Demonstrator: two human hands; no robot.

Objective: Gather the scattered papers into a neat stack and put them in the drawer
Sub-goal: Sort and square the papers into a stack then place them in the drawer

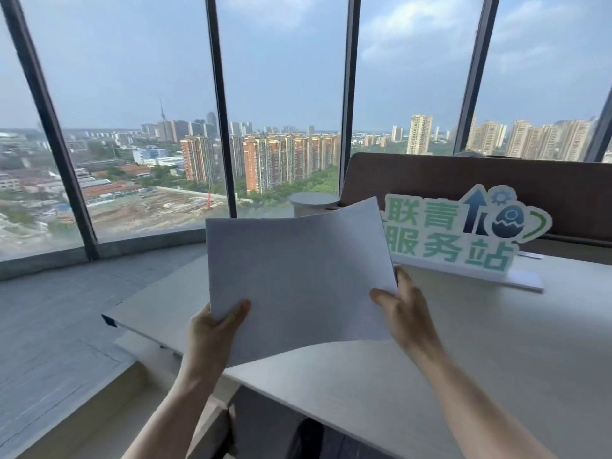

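A stack of white papers [298, 276] is held up in the air above the pale desk [480, 342], tilted toward me. My left hand [213, 329] grips its lower left corner, thumb on the front. My right hand [405, 313] pinches the right edge near the lower corner. The sheets' top right corner curls slightly. No drawer is clearly visible; a pale cabinet edge [212, 422] shows under the desk between my forearms.
A green and white cut-out sign [460, 233] stands on the desk at the right. Behind it runs a brown partition [463, 180]. A grey round top [313, 200] sits past the papers. Tall windows [281, 94] and a grey floor ledge [49, 326] lie to the left.
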